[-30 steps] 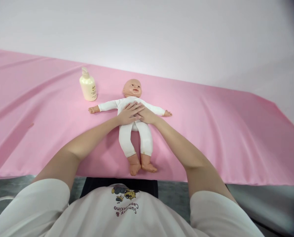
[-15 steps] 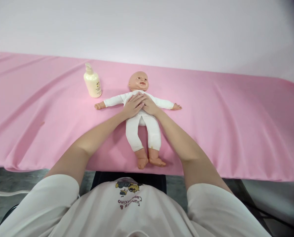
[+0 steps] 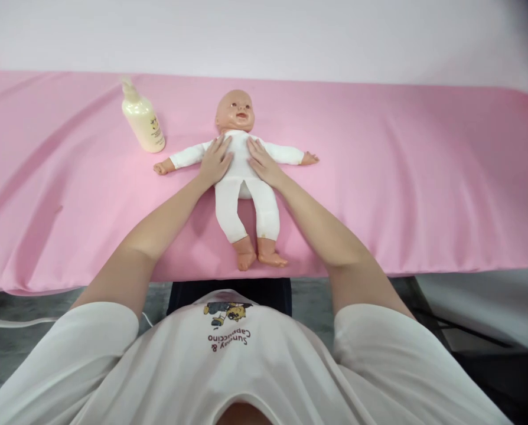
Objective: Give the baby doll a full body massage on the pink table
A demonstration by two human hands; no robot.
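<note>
Both hands are flat on the doll's chest. The plastic baby doll in its white cloth bodysuit (image 3: 241, 177) lies on its back on the pink fabric sheet (image 3: 401, 177) that covers the table, head at the far side, bare feet at the near edge, so its long axis runs straight away from the person. Its arms are spread out to either side, across that axis.

The left hand (image 3: 215, 160) lies palm down on the doll's chest on the person's left side, fingers together and pointing up toward the shoulder. The right hand (image 3: 263, 165) mirrors it on the other side, also palm down with fingers extended. Neither hand is closed around anything; both are open and pressed flat on the white cloth, with a narrow strip of the chest showing between them. The two hands sit level with each other, just below the doll's chin, and each is equally close to the body's midline.

Off to the left, beside the doll's outstretched arm but clear of it, stands a cream plastic pump bottle (image 3: 142, 121), upright with a slight lean. The left hand is the nearer one to it.
</note>
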